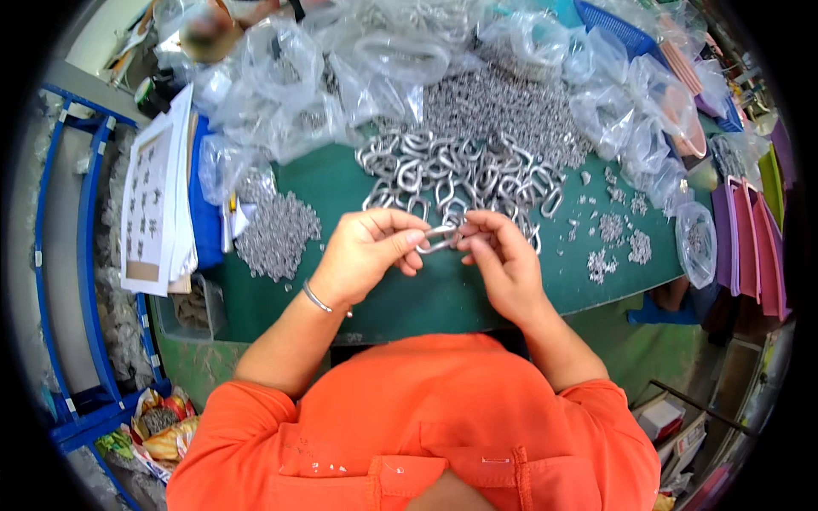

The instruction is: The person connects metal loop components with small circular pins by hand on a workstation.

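Both hands meet over the near middle of a green table (341, 183). Between them is an oblong silver metal ring (440, 232), like a chain link. My left hand (366, 253), with a bangle at its wrist, pinches the ring's left end between thumb and fingers. At the other end, the thumb and fingers of my right hand (504, 260) close on the same ring. Just beyond the fingertips lies a loose heap of similar metal rings (452, 170); some sit partly behind my hands.
A large pile of small grey metal pieces (511, 106) lies behind the rings, a smaller pile (279, 236) at left. Little clusters (611, 226) are at right. Clear plastic bags (281, 68) crowd the far edge. Papers (158, 196) stand at left beside a blue rack (77, 264).
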Tool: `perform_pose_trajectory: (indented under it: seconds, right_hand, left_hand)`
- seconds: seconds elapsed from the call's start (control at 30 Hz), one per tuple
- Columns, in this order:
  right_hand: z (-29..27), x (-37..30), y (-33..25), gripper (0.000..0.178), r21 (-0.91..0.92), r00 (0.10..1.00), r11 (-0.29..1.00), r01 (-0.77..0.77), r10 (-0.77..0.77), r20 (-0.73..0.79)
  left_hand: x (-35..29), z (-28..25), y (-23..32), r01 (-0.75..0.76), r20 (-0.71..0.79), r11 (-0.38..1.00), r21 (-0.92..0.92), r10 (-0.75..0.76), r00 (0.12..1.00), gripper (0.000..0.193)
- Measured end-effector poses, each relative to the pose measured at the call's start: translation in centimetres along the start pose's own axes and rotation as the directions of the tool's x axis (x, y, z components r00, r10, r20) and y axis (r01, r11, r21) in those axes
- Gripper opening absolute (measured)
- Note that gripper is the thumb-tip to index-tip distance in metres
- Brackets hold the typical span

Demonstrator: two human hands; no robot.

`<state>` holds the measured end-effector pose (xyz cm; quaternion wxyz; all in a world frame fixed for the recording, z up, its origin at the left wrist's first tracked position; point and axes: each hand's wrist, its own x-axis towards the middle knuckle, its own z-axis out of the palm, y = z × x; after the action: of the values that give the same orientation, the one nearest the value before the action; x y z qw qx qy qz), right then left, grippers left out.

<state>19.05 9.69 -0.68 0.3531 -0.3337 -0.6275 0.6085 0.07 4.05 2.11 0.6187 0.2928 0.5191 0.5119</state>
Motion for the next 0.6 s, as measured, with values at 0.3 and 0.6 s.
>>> perform_pose_trajectory:
  seconds: [0.3, 0.6]
  right_hand:
    - [0.6, -0.3, 0.3, 0.02, 0.138, 0.985, 0.978, -0.154, 0.141, 0.097]
    - [1.1, -0.8, 0.5, 0.02, 0.373, 0.988, 0.914, -0.156, 0.14, 0.07]
  left_hand:
    - [-1.5, 0.0, -1.9, -0.05, 0.024, 0.997, -0.052, 0.052, 0.998, 0.02]
    - [-1.6, -0.2, -3.7, -0.132, -0.066, 0.986, -0.105, 0.125, 0.99, 0.024]
